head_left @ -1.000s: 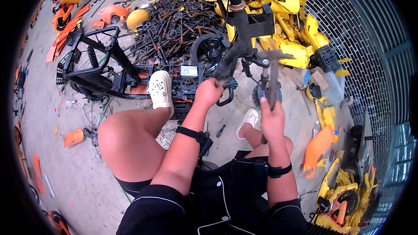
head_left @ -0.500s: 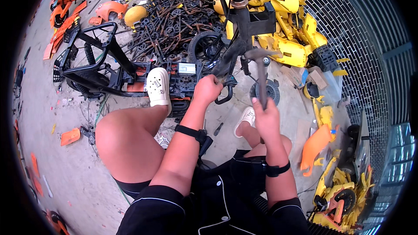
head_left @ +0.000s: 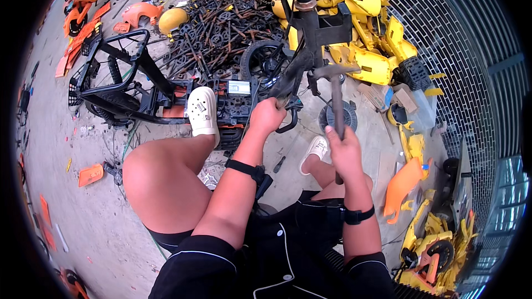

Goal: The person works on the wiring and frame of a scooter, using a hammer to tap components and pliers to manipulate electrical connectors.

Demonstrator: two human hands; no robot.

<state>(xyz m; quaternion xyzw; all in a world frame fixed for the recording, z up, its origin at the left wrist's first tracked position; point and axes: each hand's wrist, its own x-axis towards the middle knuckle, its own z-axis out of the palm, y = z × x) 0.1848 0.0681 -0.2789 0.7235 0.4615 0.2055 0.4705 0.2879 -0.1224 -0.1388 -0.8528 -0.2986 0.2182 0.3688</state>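
Note:
In my right hand is a hammer, gripped round its handle with the head uppermost. The hammer's head is beside the lower front of a black scooter frame, whose steering column rises at the top of the view. My left hand is closed against the frame, low on its front section; what the fingers hold is hidden. The frame lies along the floor to the left, with a silver box and black parts in its deck. My left foot, in a white clog, presses on that deck.
Beyond the frame lies a heap of dark rusty metal parts, with yellow body panels piled behind and to the right. A small wheel lies near my right clog. Orange panels are on the right, by a brick wall.
The hammer and my right hand have shifted slightly right and down, and the handle stands a little differently. My left hand has moved barely to the right, still closed at the frame.

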